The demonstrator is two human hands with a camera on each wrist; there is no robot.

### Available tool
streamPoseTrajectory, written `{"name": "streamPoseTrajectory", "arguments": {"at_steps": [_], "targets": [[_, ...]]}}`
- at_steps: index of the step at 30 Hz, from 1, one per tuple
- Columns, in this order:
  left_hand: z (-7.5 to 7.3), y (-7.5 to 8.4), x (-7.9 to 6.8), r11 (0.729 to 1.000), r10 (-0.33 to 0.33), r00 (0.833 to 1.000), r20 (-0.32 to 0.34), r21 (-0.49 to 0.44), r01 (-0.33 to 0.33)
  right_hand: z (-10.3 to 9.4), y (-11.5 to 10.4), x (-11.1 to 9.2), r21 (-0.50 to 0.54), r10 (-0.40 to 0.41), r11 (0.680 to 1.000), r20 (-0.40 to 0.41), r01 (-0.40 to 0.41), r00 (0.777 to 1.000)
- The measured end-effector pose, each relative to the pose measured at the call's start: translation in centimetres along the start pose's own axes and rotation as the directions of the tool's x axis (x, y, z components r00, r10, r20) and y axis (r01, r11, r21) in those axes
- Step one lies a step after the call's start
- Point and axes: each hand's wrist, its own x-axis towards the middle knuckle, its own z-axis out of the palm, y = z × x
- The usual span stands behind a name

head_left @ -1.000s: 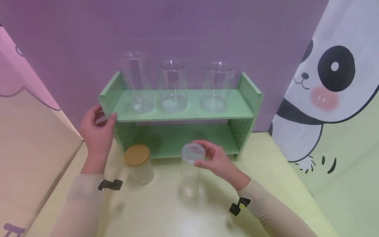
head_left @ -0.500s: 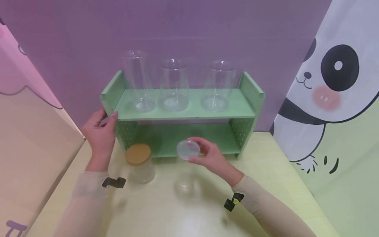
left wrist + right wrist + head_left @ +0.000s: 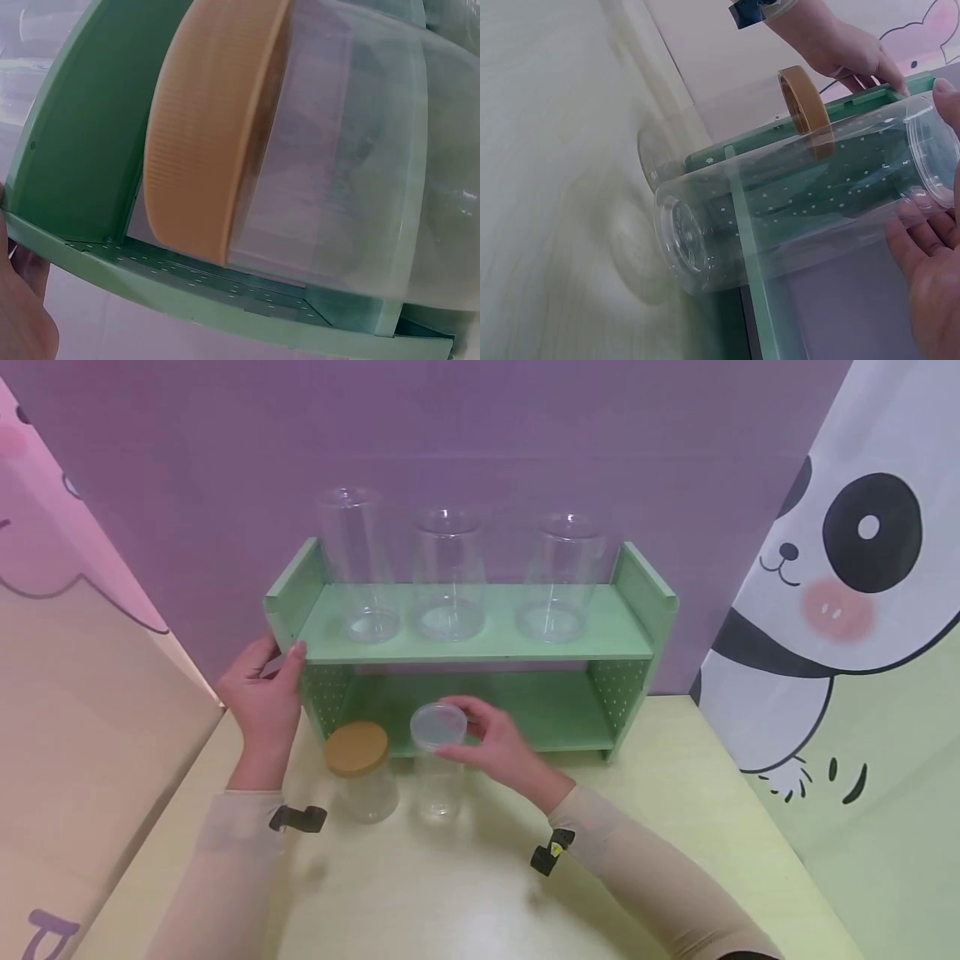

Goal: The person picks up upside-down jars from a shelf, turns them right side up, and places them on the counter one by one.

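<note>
My right hand (image 3: 498, 747) holds a clear cylindrical jar (image 3: 438, 781) near its top, thumb and fingers around its clear lid (image 3: 439, 727). Whether the base touches the table cannot be told. Just left of it stands another clear jar (image 3: 369, 795), with a brown lid (image 3: 357, 748). My left hand (image 3: 264, 697) grips the left side panel of a green two-tier shelf (image 3: 480, 658), its thumb on the front edge. That brown lid (image 3: 206, 135) fills much of the left wrist view. In the right wrist view the held jar (image 3: 780, 202) overlaps the brown-lidded one.
Three clear containers, a tall one (image 3: 360, 560) and two shorter ones (image 3: 450, 568), (image 3: 561, 572), stand on the shelf's upper tier. Side panels rise at both ends. A pale wooden table (image 3: 420, 893) lies in front, with a purple wall (image 3: 480, 427) behind.
My right hand has carried the clear-lidded jar leftward, closer to the brown-lidded jar. My left hand keeps its grip on the shelf panel. The view has shifted slightly.
</note>
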Motion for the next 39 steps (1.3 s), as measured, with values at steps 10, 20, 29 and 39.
{"name": "streamPoseTrajectory", "arguments": {"at_steps": [10, 20, 29, 39], "targets": [[0.0, -0.4, 0.0, 1.0, -0.002, 1.0, -0.006, 0.027, 0.002, 1.5, 0.1, 1.5, 0.022, 0.048, 0.999, 0.032, -0.048, 0.998], [0.0, -0.9, -0.1, 0.999, -0.017, 1.0, -0.014, 0.034, 0.017, 2.6, 1.4, 2.2, 0.009, 0.052, 0.999, 0.038, -0.052, 0.998], [0.0, -0.8, -0.1, 1.0, -0.013, 1.0, -0.014, 0.019, 0.013, 3.4, 2.2, 2.5, -0.003, 0.07, 0.998, 0.041, -0.07, 0.997], [0.1, -0.6, -0.1, 1.0, -0.017, 1.0, -0.008, -0.002, 0.017, 3.8, 2.8, 2.7, -0.034, 0.065, 0.997, 0.031, -0.064, 0.997]]}}
